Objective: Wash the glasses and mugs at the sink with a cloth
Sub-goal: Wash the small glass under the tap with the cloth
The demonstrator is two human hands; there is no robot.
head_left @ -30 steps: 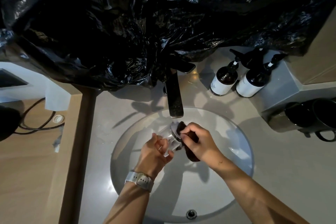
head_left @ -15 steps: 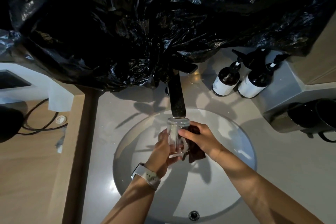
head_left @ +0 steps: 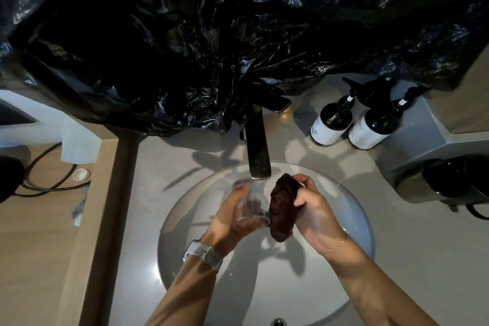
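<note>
- Glass [head_left: 248, 206]: clear tumbler held over the sink basin [head_left: 344, 219], directly under the faucet spout [head_left: 258, 151], with water running onto it. Long axis looks tilted, mouth toward the spout, base toward the person; motion blur keeps me from being firmer.
- Left hand [head_left: 232, 217]: fingers wrapped round the glass from its left side, thumb up near the rim, clamped on it. White-strapped watch [head_left: 203, 255] on that wrist.
- Right hand [head_left: 312, 206]: fingers closed tight on a dark brown cloth [head_left: 281, 206], bunched into a wad.
- Key relation: cloth sits just right of the glass, touching or nearly touching its wall; cannot tell which. So the right hand is the working hand and the left only holds. My read: the next move pushes the cloth leftward onto or into the glass, so the mouth has to face the right hand.
- Risk, as a judgement: wet glass in a 1-hand hold can slip.
- 2 dark pump bottles [head_left: 352, 124] stand on the counter right of the faucet, with white labels; print too small to read, no brand legible.
- Dark mugs [head_left: 449, 180] wait at far right, well apart from the hands.
- Black plastic sheeting [head_left: 211, 47] hangs behind the faucet.
</note>
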